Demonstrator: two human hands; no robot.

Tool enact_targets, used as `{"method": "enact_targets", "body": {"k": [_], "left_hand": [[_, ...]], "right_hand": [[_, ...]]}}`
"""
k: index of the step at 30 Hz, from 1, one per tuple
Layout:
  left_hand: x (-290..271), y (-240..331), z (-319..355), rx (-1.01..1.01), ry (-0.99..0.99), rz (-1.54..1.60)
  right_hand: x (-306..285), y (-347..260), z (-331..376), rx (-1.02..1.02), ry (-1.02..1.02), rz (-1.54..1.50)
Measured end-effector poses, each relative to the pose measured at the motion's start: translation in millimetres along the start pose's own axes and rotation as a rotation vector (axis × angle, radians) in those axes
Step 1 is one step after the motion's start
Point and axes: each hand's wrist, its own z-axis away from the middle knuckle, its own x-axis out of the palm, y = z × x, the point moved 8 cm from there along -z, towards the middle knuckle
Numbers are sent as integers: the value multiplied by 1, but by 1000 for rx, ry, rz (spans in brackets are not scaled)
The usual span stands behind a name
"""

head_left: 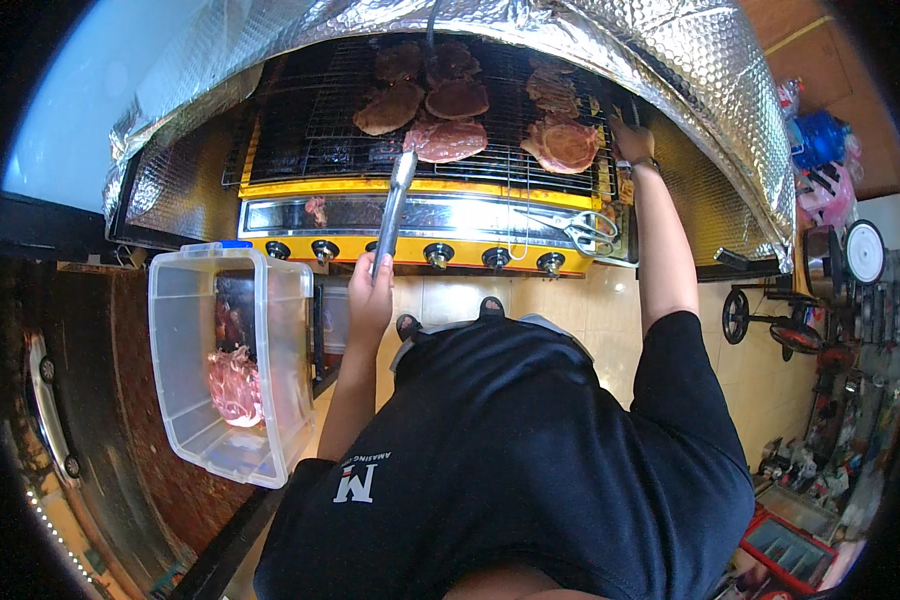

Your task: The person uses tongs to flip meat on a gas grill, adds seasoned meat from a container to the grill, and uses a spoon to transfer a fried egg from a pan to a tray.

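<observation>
My left hand [370, 290] grips the handle end of long metal tongs [398, 195]. Their tips reach a pinkish slice of meat [446, 140] at the front of the wire rack [310, 130]. Several browned and pink meat slices lie across the rack of a yellow and steel gas grill [470, 215]. My right hand [630, 140], with a band on its wrist, sits at the rack's right edge beside another pink slice [564, 145]. Its fingers curl toward the wire, and its grip is unclear.
A clear plastic tub [185, 330] holding raw meat [235, 385] stands at my left. Scissors [585, 230] lie on the grill's front ledge above a row of knobs. A foil-lined hood [670, 60] arches over the grill. A small fan [770, 325] and clutter stand at right.
</observation>
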Motion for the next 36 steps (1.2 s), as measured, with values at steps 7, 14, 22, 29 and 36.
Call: {"method": "enact_targets", "body": {"k": [7, 14, 22, 29, 36], "left_hand": [[17, -4, -9, -10, -69, -42], [8, -8, -5, 2, -36, -93], [5, -7, -5, -40, -14, -82], [10, -12, -11, 29, -45, -79], [3, -9, -2, 36, -22, -119]], "right_hand": [[-2, -31, 10, -103, 167, 267], [-63, -67, 40, -432, 500, 439], [-33, -78, 46, -225, 193, 294], [3, -48, 26, -203, 237, 408], [-24, -72, 44, -344, 220, 344]]}}
